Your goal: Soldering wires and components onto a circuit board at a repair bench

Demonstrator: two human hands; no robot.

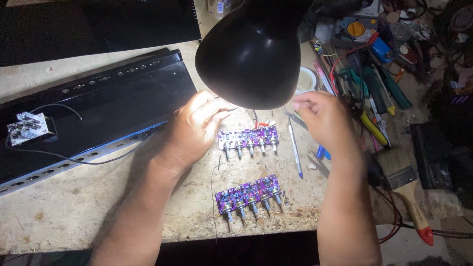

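Left hand (pixel 194 129) pinches a thin black wire (pixel 227 109); right hand (pixel 322 118) is loosely curled, holding nothing I can see. Between them, mid-worktop, lies a purple circuit board (pixel 249 136) with a knob-shaft row.

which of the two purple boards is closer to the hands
The upper purple board, lying between the left hand and right hand under the lamp. The lower board sits apart, near the table edge.

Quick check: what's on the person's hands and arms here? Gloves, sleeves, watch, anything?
Nothing worn that shows. The left hand and right hand are bare, no gloves, no rings visible. Both forearms are bare to the frame's bottom edge: no sleeves, watch, strap or cable on them. The fingertips sit under the black lamp shade, partly hidden.
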